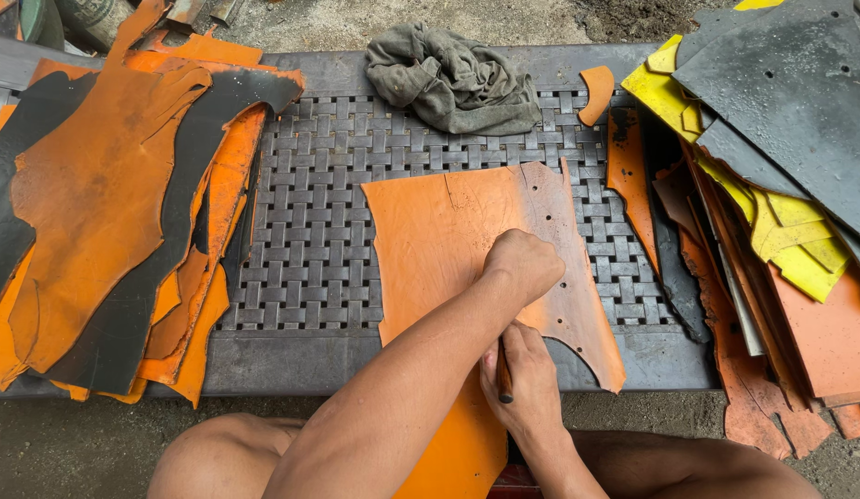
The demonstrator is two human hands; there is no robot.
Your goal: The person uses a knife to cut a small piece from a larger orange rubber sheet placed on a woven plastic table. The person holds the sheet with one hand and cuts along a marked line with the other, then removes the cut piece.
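So the left hand [522, 263] is balled up, fingers curled tight, pressing down on a big flat orange rubbery sheet [448, 240] that lies across the dark woven metal bench [310, 231] and hangs toward the knees. Right hand [527, 379] has fingers wrapped around a thin brown-handled tool [504, 374] at the sheet's near edge.

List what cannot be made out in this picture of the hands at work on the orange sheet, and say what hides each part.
1. Head view: the tool's working end, hidden by the right hand.
2. Head view: what the left hand presses, covered by its fist.
3. Head view: the orange sheet's lower end, cut off by the bottom edge.
4. Head view: the lower sheets of the right pile, buried under grey ones.
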